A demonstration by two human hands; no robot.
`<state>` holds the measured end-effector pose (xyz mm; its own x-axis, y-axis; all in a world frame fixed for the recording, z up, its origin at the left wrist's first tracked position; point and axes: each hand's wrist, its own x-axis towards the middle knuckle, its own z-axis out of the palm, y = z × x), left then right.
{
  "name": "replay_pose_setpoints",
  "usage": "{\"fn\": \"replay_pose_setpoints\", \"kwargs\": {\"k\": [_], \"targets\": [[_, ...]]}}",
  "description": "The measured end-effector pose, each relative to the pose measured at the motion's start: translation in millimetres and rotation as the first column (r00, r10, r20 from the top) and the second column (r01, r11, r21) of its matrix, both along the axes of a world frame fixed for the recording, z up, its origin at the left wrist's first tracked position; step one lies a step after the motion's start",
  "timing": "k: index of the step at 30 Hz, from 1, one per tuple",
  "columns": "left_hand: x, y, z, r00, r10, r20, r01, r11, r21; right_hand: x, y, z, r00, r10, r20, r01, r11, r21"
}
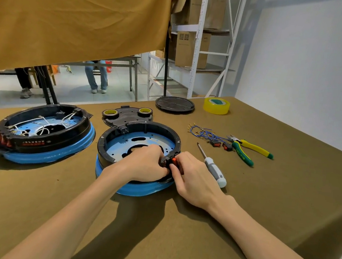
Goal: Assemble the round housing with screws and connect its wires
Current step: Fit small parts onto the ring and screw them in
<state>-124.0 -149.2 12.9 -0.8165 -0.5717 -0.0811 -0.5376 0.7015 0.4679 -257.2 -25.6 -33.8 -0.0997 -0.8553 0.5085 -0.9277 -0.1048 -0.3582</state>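
Over on the far left of the table (pixel 285 180), well away from either hand, sits a second round housing (pixel 41 134) on its blue base, already full of white wires (pixel 40 125) with a row of red switches along its near-left edge. Moving right, the round housing (pixel 138 145) being worked on is right under the fingers, black ring on a blue base, blue plate showing inside. The left hand (pixel 144 162) reaches over the near rim with fingers curled down onto the ring's right edge, thumb side pressed at the switch bracket. The right hand (pixel 192 178) comes in from outside, fingertips bunched together and pinching the orange switch (pixel 174 161) at that same spot on the rim, so both hands meet there. Behind the fingers lies a black plate (pixel 125 116) with two tape rolls (pixel 110 113) on it, and further back a round black lid (pixel 174 104) and a yellow tape roll (pixel 216 105). Just right of the right hand's fingers lies a screwdriver (pixel 212 166), touching nothing. Further right sit blue wires (pixel 202 132), two spare switches (pixel 221 144) and yellow-green pliers (pixel 247 149).
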Motion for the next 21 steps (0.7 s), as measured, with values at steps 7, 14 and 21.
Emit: {"fn": "replay_pose_setpoints", "kwargs": {"k": [7,14,21], "targets": [[-6,-3,-3,0.995,0.017,0.094,-0.020,0.999,0.026,-2,0,4,1.000,0.025,0.011,-0.026,0.999,0.040],[-6,-4,-2,0.998,0.008,0.065,-0.013,0.998,0.068,7,3,-5,0.983,-0.024,0.180,0.034,0.998,-0.053],[-4,1,0,0.998,-0.014,0.069,0.014,1.000,0.001,3,4,-6,0.973,-0.022,0.228,0.033,0.999,-0.042]]}}
